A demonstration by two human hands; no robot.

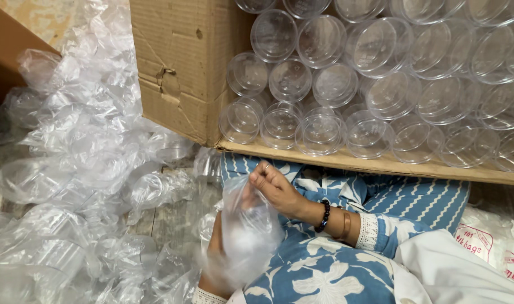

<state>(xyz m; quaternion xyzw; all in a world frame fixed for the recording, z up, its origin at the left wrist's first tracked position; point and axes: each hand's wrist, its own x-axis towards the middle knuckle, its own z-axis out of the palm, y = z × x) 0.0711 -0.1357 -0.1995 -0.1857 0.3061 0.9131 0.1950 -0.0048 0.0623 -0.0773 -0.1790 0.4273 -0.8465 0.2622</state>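
Note:
My right hand pinches the top edge of a clear plastic bag that hangs over my lap. It wears a ring, a dark bead bracelet and a bangle. My left hand sits below, mostly hidden behind the bag, gripping its lower part. Something clear is inside the bag, but I cannot make out its shape. Just above my hands lies a cardboard box on its side, filled with stacked clear plastic cups with their bottoms facing me.
A large heap of crumpled clear plastic bags covers the floor on the left. My blue and white patterned clothing fills the lower middle. White printed bags lie at the lower right. Another cardboard piece is at the upper left.

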